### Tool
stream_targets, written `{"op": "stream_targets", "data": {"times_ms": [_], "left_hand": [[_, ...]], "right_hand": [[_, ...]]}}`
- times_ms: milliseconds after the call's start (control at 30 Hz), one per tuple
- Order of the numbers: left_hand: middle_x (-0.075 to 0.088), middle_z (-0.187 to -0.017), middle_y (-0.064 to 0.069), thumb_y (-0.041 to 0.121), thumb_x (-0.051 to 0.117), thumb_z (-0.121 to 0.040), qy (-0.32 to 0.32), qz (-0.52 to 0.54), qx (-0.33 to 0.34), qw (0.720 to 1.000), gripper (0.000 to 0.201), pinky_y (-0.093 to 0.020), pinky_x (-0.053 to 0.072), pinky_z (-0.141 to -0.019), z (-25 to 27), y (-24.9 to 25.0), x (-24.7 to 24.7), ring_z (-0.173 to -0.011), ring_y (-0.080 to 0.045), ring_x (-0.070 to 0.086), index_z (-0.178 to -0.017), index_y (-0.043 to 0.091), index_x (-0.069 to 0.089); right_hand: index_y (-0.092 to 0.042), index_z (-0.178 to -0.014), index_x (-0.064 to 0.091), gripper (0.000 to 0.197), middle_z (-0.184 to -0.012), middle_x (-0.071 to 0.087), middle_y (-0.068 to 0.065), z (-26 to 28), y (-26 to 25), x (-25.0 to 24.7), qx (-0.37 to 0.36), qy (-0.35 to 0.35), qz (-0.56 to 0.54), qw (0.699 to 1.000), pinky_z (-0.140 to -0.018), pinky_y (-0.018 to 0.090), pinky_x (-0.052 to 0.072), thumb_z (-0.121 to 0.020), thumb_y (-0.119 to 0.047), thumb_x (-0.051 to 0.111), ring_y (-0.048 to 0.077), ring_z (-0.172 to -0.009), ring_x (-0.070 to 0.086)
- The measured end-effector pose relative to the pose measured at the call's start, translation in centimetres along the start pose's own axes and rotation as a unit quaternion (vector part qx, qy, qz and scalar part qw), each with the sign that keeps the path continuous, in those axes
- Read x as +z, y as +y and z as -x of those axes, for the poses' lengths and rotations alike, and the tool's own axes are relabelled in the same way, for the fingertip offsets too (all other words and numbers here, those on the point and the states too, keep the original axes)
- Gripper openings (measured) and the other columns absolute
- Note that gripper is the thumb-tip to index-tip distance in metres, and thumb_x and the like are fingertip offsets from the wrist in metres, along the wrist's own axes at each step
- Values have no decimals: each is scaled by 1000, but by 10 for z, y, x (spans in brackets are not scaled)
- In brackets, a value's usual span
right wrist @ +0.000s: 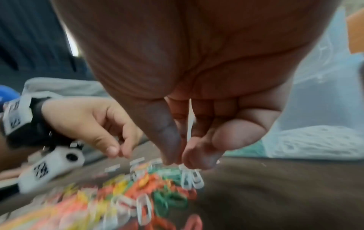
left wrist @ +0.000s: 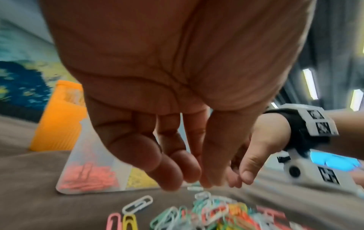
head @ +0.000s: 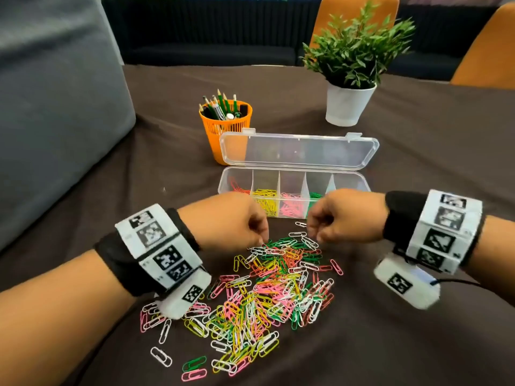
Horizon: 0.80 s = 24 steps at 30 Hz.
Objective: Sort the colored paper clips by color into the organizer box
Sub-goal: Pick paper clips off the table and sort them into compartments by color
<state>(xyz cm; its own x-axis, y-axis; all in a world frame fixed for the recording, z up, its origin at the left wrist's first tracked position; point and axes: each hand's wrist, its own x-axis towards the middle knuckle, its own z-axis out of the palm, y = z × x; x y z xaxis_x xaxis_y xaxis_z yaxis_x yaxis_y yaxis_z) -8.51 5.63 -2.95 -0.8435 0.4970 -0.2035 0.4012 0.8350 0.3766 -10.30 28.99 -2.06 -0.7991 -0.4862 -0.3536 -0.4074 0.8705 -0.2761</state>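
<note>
A mixed heap of paper clips (head: 267, 296) in several colours lies on the brown cloth in front of me. Behind it stands the clear organizer box (head: 223, 185), lid (head: 298, 151) open, with red, yellow, pink and green clips in separate compartments. My right hand (head: 313, 238) hangs over the heap's far edge; its thumb and forefinger (right wrist: 177, 163) pinch white clips (right wrist: 192, 179) that dangle from them. My left hand (head: 262, 242) is close beside it, fingertips (left wrist: 199, 182) bunched and pointing down just above a white clip (left wrist: 195, 188). Blur hides whether they hold it.
An orange pencil cup (head: 225, 129) stands behind the box's left end. A potted plant (head: 349, 104) sits at the back right. A grey cushion (head: 55, 121) borders the table on the left, and orange chairs (head: 354, 15) stand beyond the far edge.
</note>
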Motion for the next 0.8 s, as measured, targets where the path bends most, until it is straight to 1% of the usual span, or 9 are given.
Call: {"op": "stream_targets", "data": {"times_ms": [67, 167, 233, 333, 400, 467, 600, 733, 800], "left_hand": [[70, -80, 17, 28, 70, -86, -27, -63, -3, 998, 10, -19, 50, -69, -3, 7, 12, -69, 3, 59, -94, 30, 75], [68, -76, 17, 30, 71, -85, -37, -95, -28, 994, 8, -22, 50, -68, -6, 8, 19, -69, 0, 59, -92, 28, 74], [69, -77, 15, 32, 73, -83, -47, -114, -42, 991, 9, -23, 50, -68, -4, 6, 19, -73, -4, 61, -90, 27, 73], [65, -74, 17, 38, 75, -81, -45, -114, -56, 991, 15, -21, 47, -66, 5, 0, 19, -70, -2, 59, -92, 28, 72], [63, -74, 18, 40, 75, -81, -42, -96, -54, 993, 18, -17, 42, -62, 12, -2, 22, -69, 1, 56, -96, 30, 71], [64, -80, 18, 42, 74, -81, -39, -92, -44, 994, 21, -15, 41, -62, 21, -3, 26, -73, 1, 57, -100, 32, 70], [67, -92, 17, 44, 73, -81, -37, -90, -38, 995, 22, -23, 50, -75, 35, -7, 30, -81, 0, 60, -100, 34, 69], [66, -83, 16, 41, 76, -80, -42, -86, -70, 993, 19, -15, 44, -66, 40, -17, 26, -74, 3, 59, -93, 30, 68], [66, -81, 16, 40, 76, -80, -36, -84, -83, 992, 17, -13, 42, -63, 40, -22, 22, -73, 3, 59, -92, 30, 68]], "right_hand": [[-27, -97, 70, 16, -74, 64, -15, 6, 3, 15, 9, -17, 22, 1000, -77, 24, 49, -82, -20, 68, 1, -70, 56], [-31, -101, 67, 17, -74, 58, -15, 4, 6, 28, 4, 9, 39, 999, -77, 24, 47, -85, -26, 67, 6, -76, 56], [-31, -98, 64, 14, -75, 57, -14, 1, 6, 31, 3, 17, 51, 999, -75, 26, 48, -84, -30, 67, 9, -77, 55], [-30, -82, 60, 7, -74, 58, -13, -1, 5, 32, -8, 20, 58, 998, -71, 27, 48, -82, -28, 66, 9, -75, 56], [-30, -74, 55, 14, -72, 58, -13, -1, 6, 33, -15, 19, 55, 998, -69, 25, 47, -82, -24, 64, 9, -73, 55], [-29, -74, 55, 14, -71, 57, -13, -1, 5, 34, -18, 19, 49, 998, -68, 24, 46, -82, -20, 60, 6, -70, 54], [-25, -88, 59, 14, -73, 59, -12, 0, 6, 36, -8, 22, 12, 1000, -71, 25, 50, -79, -16, 58, 4, -67, 53], [-25, -87, 63, 16, -71, 60, -11, 3, 10, 33, 1, -7, -58, 998, -63, 15, 45, -76, -13, 63, 1, -59, 53], [-25, -79, 61, 15, -67, 59, -10, 4, 15, 30, 3, -6, -95, 995, -62, 17, 45, -76, -11, 64, 2, -56, 52]]}}
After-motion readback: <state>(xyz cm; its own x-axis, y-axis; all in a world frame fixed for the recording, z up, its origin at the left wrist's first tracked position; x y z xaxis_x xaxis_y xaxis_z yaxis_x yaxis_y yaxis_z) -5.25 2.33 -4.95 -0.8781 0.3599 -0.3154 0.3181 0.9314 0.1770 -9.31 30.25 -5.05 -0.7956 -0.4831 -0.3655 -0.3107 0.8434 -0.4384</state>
